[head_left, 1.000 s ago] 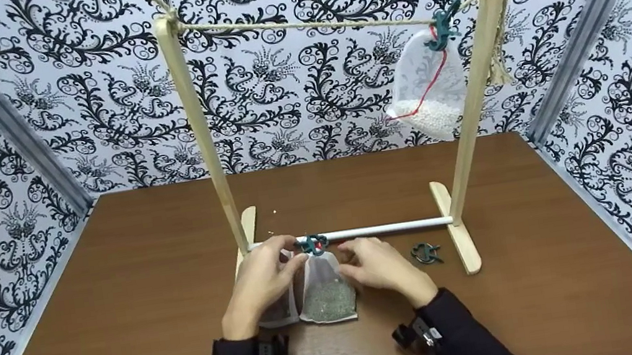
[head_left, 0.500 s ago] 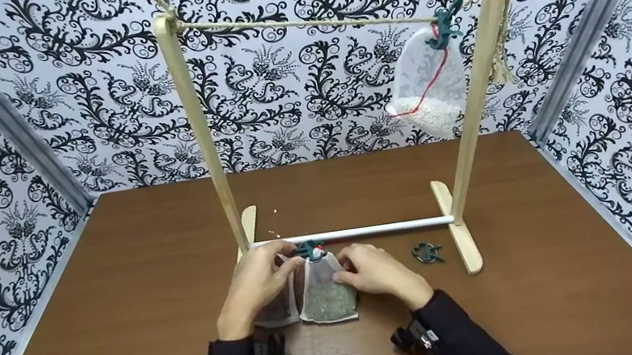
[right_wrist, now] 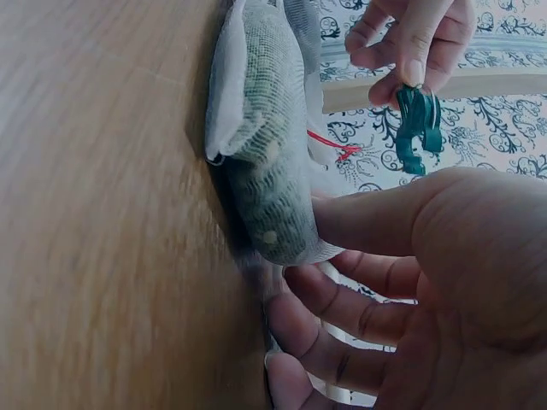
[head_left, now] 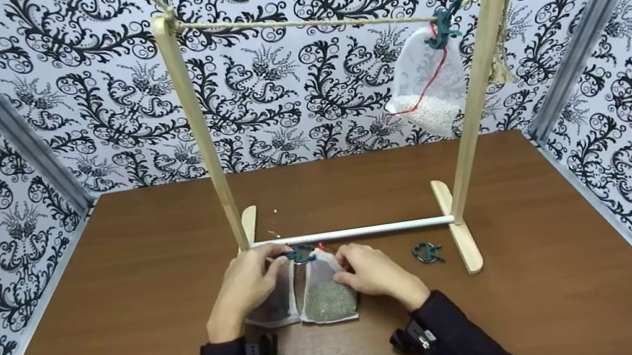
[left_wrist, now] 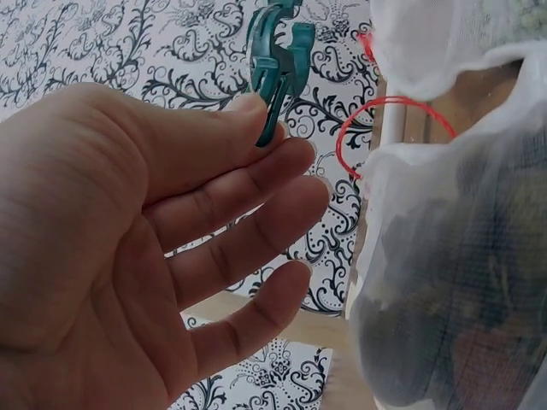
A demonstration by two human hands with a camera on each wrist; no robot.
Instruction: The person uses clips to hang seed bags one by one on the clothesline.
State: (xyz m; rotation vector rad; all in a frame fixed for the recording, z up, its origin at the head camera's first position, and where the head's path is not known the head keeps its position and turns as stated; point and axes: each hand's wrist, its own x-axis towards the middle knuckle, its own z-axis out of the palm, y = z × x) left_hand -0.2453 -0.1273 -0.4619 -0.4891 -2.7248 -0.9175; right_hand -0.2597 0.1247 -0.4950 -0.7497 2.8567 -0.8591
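Note:
My left hand (head_left: 246, 286) pinches a dark green plastic clip (left_wrist: 275, 64) between thumb and index finger; its other fingers are spread. In the head view the clip is just left of the neck of a white mesh bag (head_left: 329, 297) with greenish contents, which lies on the table. My right hand (head_left: 379, 276) holds that bag's right side between thumb and fingers, as the right wrist view shows. A second mesh bag (left_wrist: 453, 282) with dark contents and a red cord (left_wrist: 367, 107) lies to the left, partly behind my left hand.
A wooden stand with two posts (head_left: 195, 126) and a white bar (head_left: 374, 230) stands behind the hands. From its rope (head_left: 299, 24) hangs a mesh bag (head_left: 427, 85) of white grains, held by a green clip (head_left: 444, 27). Another clip (head_left: 427, 252) lies right on the table.
My left hand has drawn the clip left and slightly toward me, off the bag's neck. My right hand has moved a little left onto the bag's side.

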